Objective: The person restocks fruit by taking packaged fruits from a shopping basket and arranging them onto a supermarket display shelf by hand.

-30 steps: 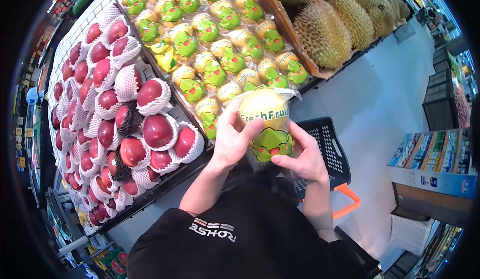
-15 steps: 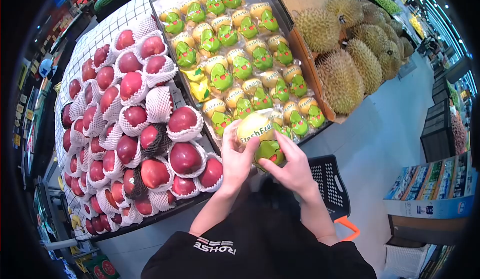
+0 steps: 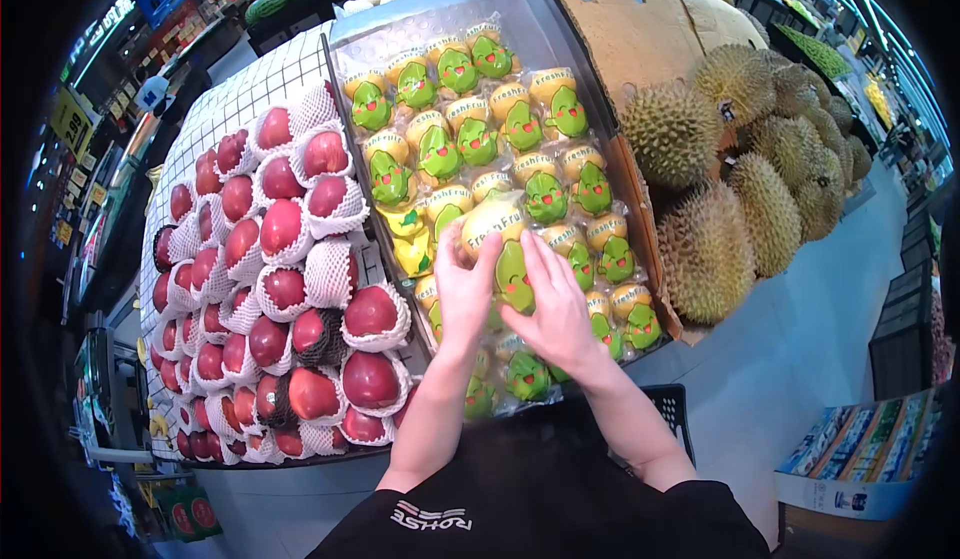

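Between both my hands is a bagged yellow fruit (image 3: 492, 221), in a clear bag printed "FreshFruit" with a green cartoon figure. My left hand (image 3: 463, 294) grips its left side, fingers curled round it. My right hand (image 3: 556, 311) presses against its right side, with the thumb across the lower front. Rows of matching bagged yellow fruits (image 3: 546, 197) lie beneath and around my hands in a dark display tray (image 3: 395, 27). Yellow packets (image 3: 411, 255) sit near its left edge.
Left of the tray, red apples (image 3: 280, 229) in white foam nets are piled on a checked cloth (image 3: 240, 89). Durians (image 3: 705, 259) rest in a cardboard box (image 3: 640, 24) at the right. A black basket (image 3: 670, 411) stands by my right forearm.
My hands have carried the bagged yellow fruit forward over the tray. The head view has shifted, so the stands appear lower, and less of the black basket shows.
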Demonstrator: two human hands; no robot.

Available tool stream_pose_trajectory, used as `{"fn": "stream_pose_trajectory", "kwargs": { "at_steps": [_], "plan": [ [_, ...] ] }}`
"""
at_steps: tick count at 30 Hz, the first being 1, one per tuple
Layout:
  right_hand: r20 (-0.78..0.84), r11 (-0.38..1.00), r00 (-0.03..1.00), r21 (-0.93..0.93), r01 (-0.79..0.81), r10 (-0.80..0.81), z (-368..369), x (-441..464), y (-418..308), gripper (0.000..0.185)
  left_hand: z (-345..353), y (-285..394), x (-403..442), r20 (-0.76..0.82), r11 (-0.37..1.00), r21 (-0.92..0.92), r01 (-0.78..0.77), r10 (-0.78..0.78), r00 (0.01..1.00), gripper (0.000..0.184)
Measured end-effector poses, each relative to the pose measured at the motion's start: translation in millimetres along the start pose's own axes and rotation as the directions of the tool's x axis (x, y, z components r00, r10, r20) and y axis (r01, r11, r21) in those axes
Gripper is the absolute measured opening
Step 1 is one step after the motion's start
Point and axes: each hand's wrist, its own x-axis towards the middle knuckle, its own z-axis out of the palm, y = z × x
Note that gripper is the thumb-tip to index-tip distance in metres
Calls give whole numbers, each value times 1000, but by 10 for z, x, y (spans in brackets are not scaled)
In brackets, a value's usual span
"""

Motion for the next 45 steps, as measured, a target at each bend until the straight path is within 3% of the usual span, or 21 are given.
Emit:
{"fn": "stream_pose_trajectory", "kwargs": {
  "at_steps": [7, 10, 14, 15, 17, 19, 22, 26, 30, 31, 34, 37, 39, 41, 44, 45],
  "plan": [
    [-142, 985, 986, 165, -59, 83, -114, 1391, 933, 82, 668, 2, 1172, 80, 972, 166, -170, 158, 984, 63],
    [-167, 972, 983, 232, -33, 73, -170, 2016, 1237, 81, 854, 60, 1636, 202, 943, 197, -268, 228, 952, 65],
    [-134, 970, 984, 228, -82, 114, -229, 2718, 1527, 81, 949, 104, 2285, 296, 842, 407, -354, 245, 923, 59],
    [-145, 970, 983, 229, -76, 111, -193, 2873, 1644, 81, 939, -3, 2462, 299, 738, 470, -484, 383, 874, 50],
    [-132, 977, 984, 194, -89, 116, -155, 3141, 1838, 81, 909, -44, 2716, 432, 466, 652, -598, 420, 798, 47],
    [-88, 984, 986, 121, -129, 140, -161, 3315, 1901, 82, 921, -25, 2843, 559, 196, 720, -665, 405, 724, 41],
    [-40, 990, 992, -69, -123, 120, -126, 3397, 1917, 82, 927, -38, 3001, 618, -88, 776, -624, 306, 725, 44],
    [-169, 951, 985, -306, -38, -15, 130, 3388, 2041, 70, 858, -190, 3157, 646, -162, 750, -642, 388, 657, 41],
    [-144, 903, 989, -427, -52, -11, 132, 3343, 1906, 65, 853, -187, 3159, 648, -193, 747, -637, 425, 632, 42],
    [-197, 856, 979, -514, -53, -58, 205, 3344, 1934, 64, 846, -192, 3165, 646, -198, 749, -632, 427, 632, 42],
    [-149, 716, 927, -681, 156, -343, 223, 3418, 2150, 63, 799, -216, 3176, 638, -146, 745, -651, 443, 630, 42],
    [-116, 730, 921, -650, 214, -373, 196, 3381, 2250, 62, 766, -222, 3180, 635, -105, 735, -670, 451, 627, 41],
    [8, 742, 992, -663, 101, -128, 111, 3373, 2094, 62, 775, -234, 3157, 630, -120, 744, -657, 454, 630, 41],
    [86, 715, 994, -699, 8, 72, 45, 3425, 1897, 62, 790, -244, 3148, 625, -138, 750, -647, 468, 625, 39],
    [-114, 790, 968, -602, 111, -223, 28, 3525, 1907, 57, 787, -255, 3150, 627, -146, 747, -649, 479, 614, 38],
    [-107, 794, 963, -592, 139, -248, 64, 3596, 1991, 57, 787, -259, 3155, 627, -150, 747, -648, 483, 611, 38]
  ]
}}
